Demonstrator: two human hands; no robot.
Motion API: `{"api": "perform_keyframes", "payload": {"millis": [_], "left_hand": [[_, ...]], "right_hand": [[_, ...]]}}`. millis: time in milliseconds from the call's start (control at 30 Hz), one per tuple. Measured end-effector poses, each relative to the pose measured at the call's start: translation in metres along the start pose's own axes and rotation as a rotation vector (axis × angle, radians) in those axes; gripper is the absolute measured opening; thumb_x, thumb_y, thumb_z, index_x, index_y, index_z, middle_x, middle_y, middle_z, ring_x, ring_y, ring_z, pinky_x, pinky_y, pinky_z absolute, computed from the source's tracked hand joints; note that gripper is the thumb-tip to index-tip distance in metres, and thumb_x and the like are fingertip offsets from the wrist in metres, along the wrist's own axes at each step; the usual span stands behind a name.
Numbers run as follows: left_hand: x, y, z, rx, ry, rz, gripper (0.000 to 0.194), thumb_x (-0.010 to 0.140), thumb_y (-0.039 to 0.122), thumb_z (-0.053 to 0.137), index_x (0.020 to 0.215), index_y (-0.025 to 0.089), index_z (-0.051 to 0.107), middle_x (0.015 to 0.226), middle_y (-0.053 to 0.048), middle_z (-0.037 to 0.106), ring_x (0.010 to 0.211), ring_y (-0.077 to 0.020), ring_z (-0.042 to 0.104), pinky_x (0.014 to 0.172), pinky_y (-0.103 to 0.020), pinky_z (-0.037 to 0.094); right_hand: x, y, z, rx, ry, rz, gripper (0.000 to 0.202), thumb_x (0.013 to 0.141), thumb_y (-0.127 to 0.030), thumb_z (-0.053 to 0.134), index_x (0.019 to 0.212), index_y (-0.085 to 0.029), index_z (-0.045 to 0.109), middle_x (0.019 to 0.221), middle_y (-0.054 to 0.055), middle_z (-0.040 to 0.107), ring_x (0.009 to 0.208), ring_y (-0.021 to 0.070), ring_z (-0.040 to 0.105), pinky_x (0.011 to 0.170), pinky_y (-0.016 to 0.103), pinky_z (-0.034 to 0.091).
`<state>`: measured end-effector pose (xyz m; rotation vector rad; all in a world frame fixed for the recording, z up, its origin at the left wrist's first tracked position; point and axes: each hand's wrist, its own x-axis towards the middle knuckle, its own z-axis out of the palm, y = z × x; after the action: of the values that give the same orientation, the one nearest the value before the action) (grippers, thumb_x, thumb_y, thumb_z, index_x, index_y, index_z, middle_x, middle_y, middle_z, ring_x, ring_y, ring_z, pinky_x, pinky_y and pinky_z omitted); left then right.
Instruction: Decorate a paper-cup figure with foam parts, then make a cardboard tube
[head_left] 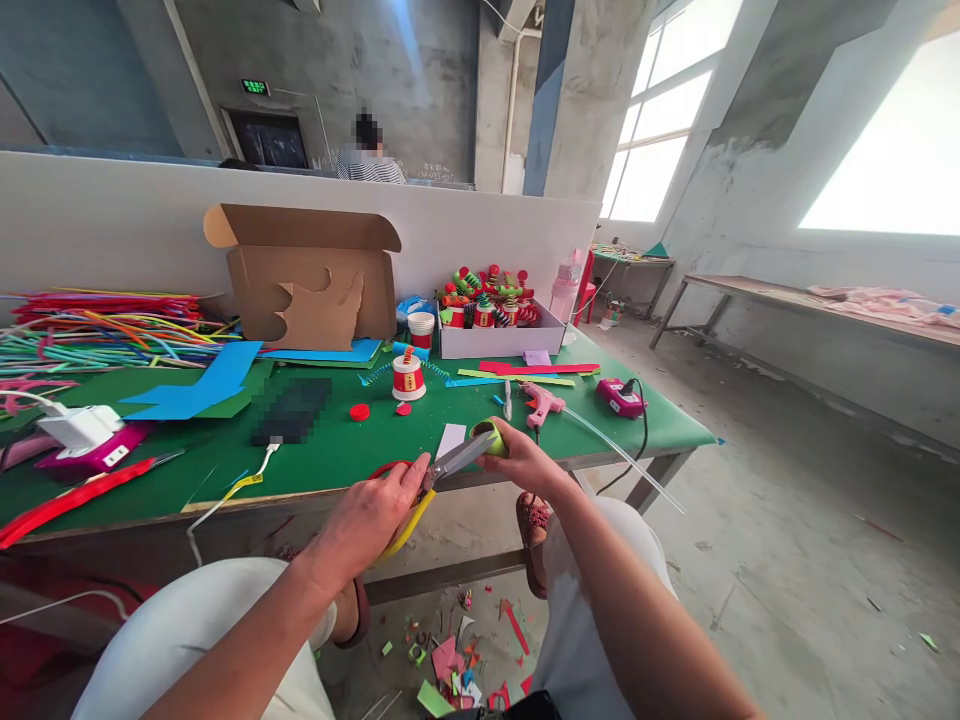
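Note:
My left hand (375,525) grips a pair of scissors (459,455) with red and yellow handles over the table's front edge. The blades point right and reach a curled piece of light green paper (491,437). Fingers of my right hand (519,458) are closed around that green piece. Whether the blades are cutting into it I cannot tell. Just behind lies a small white paper piece (451,440). A red and white paper cup figure (409,376) with coiled blue-green arms stands farther back, near a red round lid-like piece (359,411).
On the green table (315,465) lie a pink glue gun (541,402), paper strips (517,378) and a phone-like dark object (291,410). Behind are a box of finished figures (499,343) and a cardboard box (311,280). Paper scraps (450,660) litter the floor. A person (369,155) is beyond the partition.

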<state>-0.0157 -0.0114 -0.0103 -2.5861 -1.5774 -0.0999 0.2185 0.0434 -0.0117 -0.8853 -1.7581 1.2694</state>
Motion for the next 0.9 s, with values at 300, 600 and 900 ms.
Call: {"api": "perform_keyframes", "payload": {"millis": [300,600,900], "left_hand": [[0.0,0.002,-0.006,-0.06,-0.072,-0.018,0.051,0.093,0.012,0.036,0.143,0.016,0.04,0.117,-0.016,0.065,0.092,-0.0256,0.071,0.073,-0.032,0.057],[-0.001,0.0,-0.001,-0.194,-0.052,-0.025,0.048,0.094,0.016,0.035,0.142,0.017,0.04,0.118,-0.015,0.067,0.093,-0.0239,0.071,0.077,-0.032,0.055],[0.001,0.005,-0.007,-0.175,-0.104,-0.063,0.052,0.091,0.012,0.038,0.143,0.018,0.037,0.121,-0.013,0.065,0.098,-0.0259,0.07,0.08,-0.033,0.054]], "right_hand": [[0.0,-0.004,0.003,-0.116,0.063,-0.029,0.028,0.078,-0.039,0.067,0.095,-0.02,0.054,0.076,-0.003,0.046,0.065,0.012,0.042,0.059,0.025,0.035],[0.004,0.003,0.011,-0.278,0.279,-0.094,0.018,0.075,-0.025,0.059,0.092,-0.021,0.055,0.079,-0.001,0.055,0.071,0.0157,0.047,0.066,0.028,0.04],[0.006,0.009,0.024,-0.359,0.403,-0.098,0.019,0.076,-0.021,0.054,0.095,-0.023,0.055,0.095,0.005,0.06,0.086,0.021,0.055,0.079,0.034,0.044]]}}
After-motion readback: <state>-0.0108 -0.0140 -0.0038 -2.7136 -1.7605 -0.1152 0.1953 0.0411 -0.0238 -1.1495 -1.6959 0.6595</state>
